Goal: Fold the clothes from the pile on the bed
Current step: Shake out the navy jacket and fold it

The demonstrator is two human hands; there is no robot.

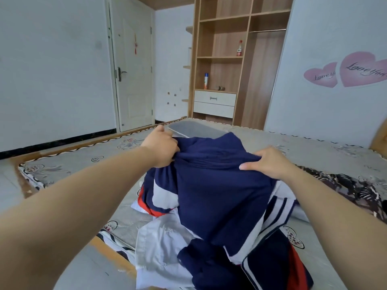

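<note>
A navy blue garment (217,185) is lifted off a pile of clothes (167,248) on the bed (83,162). My left hand (160,147) grips its top left edge, the cloth bunched in the fist. At the top right edge, my right hand (266,162) holds the cloth with its fingers curled over the fabric. The pile below mixes white, navy, red and striped pieces and reaches the near edge of the bed.
A clear plastic lid or bin (194,128) lies on the bed behind the garment. A dark patterned cloth (345,189) lies at the right. A wooden wardrobe (230,59) and a white door (134,65) stand beyond the bed.
</note>
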